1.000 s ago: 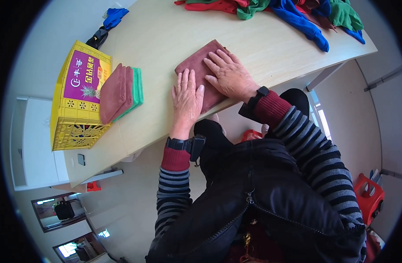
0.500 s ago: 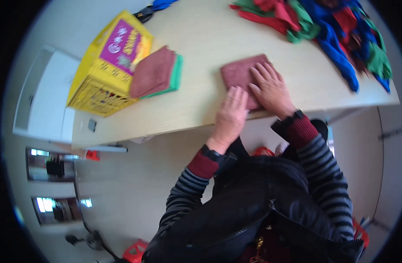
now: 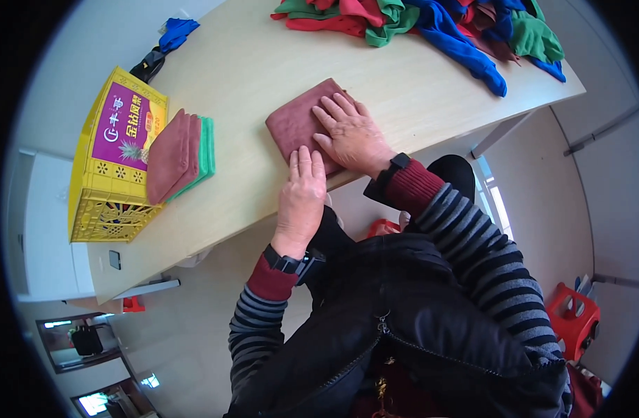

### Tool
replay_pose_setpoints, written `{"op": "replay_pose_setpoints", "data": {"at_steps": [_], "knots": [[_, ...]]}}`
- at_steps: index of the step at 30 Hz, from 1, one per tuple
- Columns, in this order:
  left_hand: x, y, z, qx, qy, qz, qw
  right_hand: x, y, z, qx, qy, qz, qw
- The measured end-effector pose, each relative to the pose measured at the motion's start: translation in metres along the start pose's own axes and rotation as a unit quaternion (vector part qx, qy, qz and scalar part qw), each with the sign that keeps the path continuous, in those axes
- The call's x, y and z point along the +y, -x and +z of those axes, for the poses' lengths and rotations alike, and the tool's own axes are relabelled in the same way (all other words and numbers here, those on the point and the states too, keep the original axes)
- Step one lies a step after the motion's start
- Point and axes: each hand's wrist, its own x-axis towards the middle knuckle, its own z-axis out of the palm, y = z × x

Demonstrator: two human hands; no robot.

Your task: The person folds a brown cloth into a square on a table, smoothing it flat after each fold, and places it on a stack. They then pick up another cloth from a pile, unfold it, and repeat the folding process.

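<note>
- Both hands have stayed flat on the folded maroon cloth (image 3: pixel 298 125); only the view shifted
- Left hand (image 3: pixel 302 198) and right hand (image 3: pixel 351 136) press down, fingers spread, gripping nothing, smoothing it on the tabletop (image 3: pixel 264 56)

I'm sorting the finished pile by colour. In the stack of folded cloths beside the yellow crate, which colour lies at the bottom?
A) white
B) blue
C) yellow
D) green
D: in the stack of folded cloths next to the yellow crate, green edges show beneath the dark red cloths on top.
</note>
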Motion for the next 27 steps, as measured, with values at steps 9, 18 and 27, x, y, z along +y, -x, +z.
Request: {"op": "replay_pose_setpoints", "data": {"at_steps": [9, 18, 27], "knots": [[0.001, 0.007, 0.007, -0.007, -0.041, 0.006, 0.999, -0.001, -0.002, 0.002, -0.007, -0.015, 0.002, 1.000], [-0.012, 0.017, -0.018, 0.032, 0.093, 0.027, 0.995, 0.001, -0.004, -0.014, 0.011, 0.002, -0.018, 1.000], [-0.071, -0.062, 0.049, 0.056, 0.217, -0.082, 0.971, -0.005, -0.037, 0.011, 0.017, -0.034, -0.077, 0.996]]}}
